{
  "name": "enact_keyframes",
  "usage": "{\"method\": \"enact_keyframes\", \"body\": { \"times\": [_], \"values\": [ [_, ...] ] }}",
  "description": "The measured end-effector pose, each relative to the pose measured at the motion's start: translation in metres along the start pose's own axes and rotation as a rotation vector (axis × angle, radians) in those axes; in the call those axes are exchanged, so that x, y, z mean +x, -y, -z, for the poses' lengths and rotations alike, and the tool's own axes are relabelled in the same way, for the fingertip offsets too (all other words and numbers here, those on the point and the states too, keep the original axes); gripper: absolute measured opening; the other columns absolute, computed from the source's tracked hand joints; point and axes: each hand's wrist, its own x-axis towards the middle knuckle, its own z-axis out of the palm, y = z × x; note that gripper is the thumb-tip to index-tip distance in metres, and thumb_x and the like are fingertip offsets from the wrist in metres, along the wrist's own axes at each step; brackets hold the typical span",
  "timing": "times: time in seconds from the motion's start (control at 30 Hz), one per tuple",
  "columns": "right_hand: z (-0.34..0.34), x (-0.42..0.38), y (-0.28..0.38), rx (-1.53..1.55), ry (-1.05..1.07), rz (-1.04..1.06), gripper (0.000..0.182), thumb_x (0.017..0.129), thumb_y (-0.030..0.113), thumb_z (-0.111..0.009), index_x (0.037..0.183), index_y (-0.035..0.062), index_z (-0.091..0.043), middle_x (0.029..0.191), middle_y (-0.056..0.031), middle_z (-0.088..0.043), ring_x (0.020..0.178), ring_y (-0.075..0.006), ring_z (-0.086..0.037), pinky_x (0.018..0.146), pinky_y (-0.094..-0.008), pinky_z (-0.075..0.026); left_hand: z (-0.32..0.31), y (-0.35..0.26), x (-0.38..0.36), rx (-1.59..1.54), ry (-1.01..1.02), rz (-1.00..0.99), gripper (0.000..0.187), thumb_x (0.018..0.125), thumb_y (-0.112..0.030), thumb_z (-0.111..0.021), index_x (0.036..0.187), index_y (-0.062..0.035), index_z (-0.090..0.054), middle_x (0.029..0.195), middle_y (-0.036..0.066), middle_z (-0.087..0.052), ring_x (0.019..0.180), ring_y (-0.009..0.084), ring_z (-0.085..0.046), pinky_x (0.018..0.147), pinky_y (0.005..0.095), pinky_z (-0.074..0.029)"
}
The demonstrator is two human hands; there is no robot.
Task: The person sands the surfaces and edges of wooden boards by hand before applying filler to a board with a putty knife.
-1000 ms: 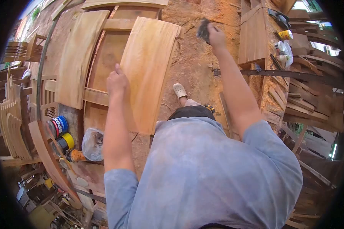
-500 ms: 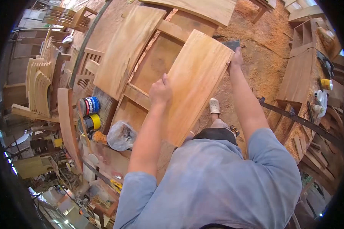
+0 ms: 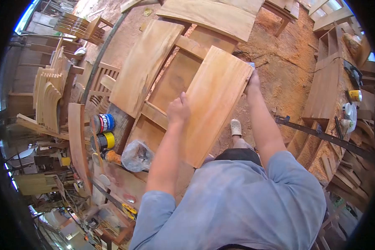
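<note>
A pale wooden panel (image 3: 216,100) lies tilted in front of me, its near end close to my body. My left hand (image 3: 178,110) is closed on the panel's left edge, thumb pointing up. At the far right edge my right hand (image 3: 252,81) is closed around a thin sheet that looks like sandpaper (image 3: 251,65). Only a small pale bit of the sheet shows past the fingers, against the panel's edge. Beneath the panel is a wooden frame with inset boards (image 3: 173,75).
Another panel (image 3: 148,66) lies left of the frame, and a wide board (image 3: 214,14) beyond it. Cans (image 3: 103,123) and a clear plastic bag (image 3: 137,156) stand at the left. A wooden cabinet (image 3: 323,83) lies at the right. Sawdust covers the floor (image 3: 275,62).
My right hand has drawn slightly nearer along the panel's edge; the dark sheet that stuck out flat now shows only a small pale bit. My left hand keeps its hold.
</note>
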Motion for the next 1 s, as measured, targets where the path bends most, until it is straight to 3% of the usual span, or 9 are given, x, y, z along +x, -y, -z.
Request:
{"method": "enact_keyframes", "body": {
  "times": [0.23,0.33,0.43,0.5,0.77,0.83,0.9,0.97,1.0],
  "values": [
    [0.006,0.044,0.012,-0.180,-0.278,0.134,0.059,0.101,0.050,-0.039,0.125,-0.0021,-0.054,0.118,-0.0172,-0.065,0.098,-0.0323,-0.069,0.082,-0.0458,-0.058,0.011,0.001,0.003,-0.118,0.031,0.034,0.060,0.101,-0.044,-0.037,0.088,0.0041,-0.070,0.084,0.025,-0.069,0.082,0.0431,-0.066,0.082,0.0490,-0.051],
    [0.011,0.043,0.014,-0.085,-0.079,0.078,0.059,0.102,0.050,-0.037,0.125,-0.0010,-0.054,0.118,-0.0174,-0.065,0.100,-0.0325,-0.068,0.083,-0.0464,-0.057,0.027,0.007,0.037,-0.579,-0.080,0.276,0.045,0.099,-0.041,-0.048,0.096,-0.0009,-0.068,0.078,0.011,-0.068,0.070,0.0318,-0.063,0.075,0.0399,-0.053],
    [-0.003,0.014,0.013,-0.030,0.064,-0.009,0.060,0.103,0.051,-0.033,0.126,0.0001,-0.054,0.119,-0.0171,-0.065,0.101,-0.0332,-0.068,0.085,-0.0468,-0.057,0.021,0.056,0.107,-1.630,-0.110,0.583,0.034,0.099,-0.034,-0.054,0.109,-0.0029,-0.062,0.085,0.004,-0.063,0.072,0.0223,-0.059,0.072,0.0312,-0.053],
    [-0.004,0.014,0.010,-0.034,0.075,0.012,0.061,0.104,0.052,-0.027,0.126,0.0016,-0.054,0.121,-0.0169,-0.065,0.101,-0.0335,-0.068,0.087,-0.0470,-0.057,0.019,0.061,0.129,-2.010,-0.526,0.616,0.033,0.101,-0.030,-0.054,0.114,-0.0002,-0.057,0.102,0.011,-0.063,0.087,0.0220,-0.060,0.076,0.0312,-0.054],
    [-0.019,-0.005,0.018,-0.156,0.004,0.014,0.060,0.104,0.052,-0.028,0.123,0.0027,-0.057,0.114,-0.0157,-0.069,0.098,-0.0307,-0.069,0.085,-0.0454,-0.058,0.020,0.053,0.097,-1.855,-0.351,0.597,0.051,0.102,-0.040,-0.046,0.132,0.0019,-0.048,0.112,0.015,-0.063,0.108,0.0271,-0.060,0.097,0.0386,-0.048],
    [-0.009,0.013,0.014,-0.122,0.046,-0.060,0.058,0.104,0.050,-0.030,0.122,0.0034,-0.058,0.113,-0.0151,-0.069,0.095,-0.0310,-0.069,0.082,-0.0454,-0.058,0.034,0.000,0.051,-1.335,0.210,0.467,0.063,0.101,-0.049,-0.042,0.130,0.0067,-0.051,0.118,0.020,-0.064,0.111,0.0313,-0.059,0.099,0.0407,-0.045],
    [0.023,0.069,0.006,-0.003,0.036,-0.110,0.054,0.103,0.048,-0.037,0.123,0.0023,-0.060,0.110,-0.0130,-0.070,0.093,-0.0280,-0.068,0.083,-0.0415,-0.055,0.000,0.002,0.042,-0.868,0.248,0.326,0.066,0.100,-0.050,-0.041,0.126,0.0090,-0.055,0.117,0.024,-0.064,0.111,0.0333,-0.060,0.098,0.0420,-0.044],
    [0.034,0.069,0.023,-0.430,-0.092,0.487,0.043,0.104,0.040,-0.041,0.113,0.0051,-0.064,0.104,-0.0092,-0.070,0.087,-0.0226,-0.067,0.081,-0.0385,-0.054,-0.002,-0.013,0.024,-0.418,0.264,0.179,0.069,0.099,-0.052,-0.041,0.121,0.0112,-0.058,0.117,0.028,-0.064,0.111,0.0354,-0.060,0.098,0.0433,-0.044],
    [0.036,0.040,0.043,-0.423,-0.161,0.488,0.035,0.103,0.032,-0.045,0.115,0.0044,-0.063,0.105,-0.0081,-0.069,0.086,-0.0208,-0.066,0.081,-0.0366,-0.053,0.014,-0.029,0.015,-0.347,0.251,0.165,0.067,0.099,-0.051,-0.042,0.113,0.0117,-0.062,0.112,0.030,-0.064,0.110,0.0377,-0.061,0.097,0.0442,-0.044]
  ]
}}
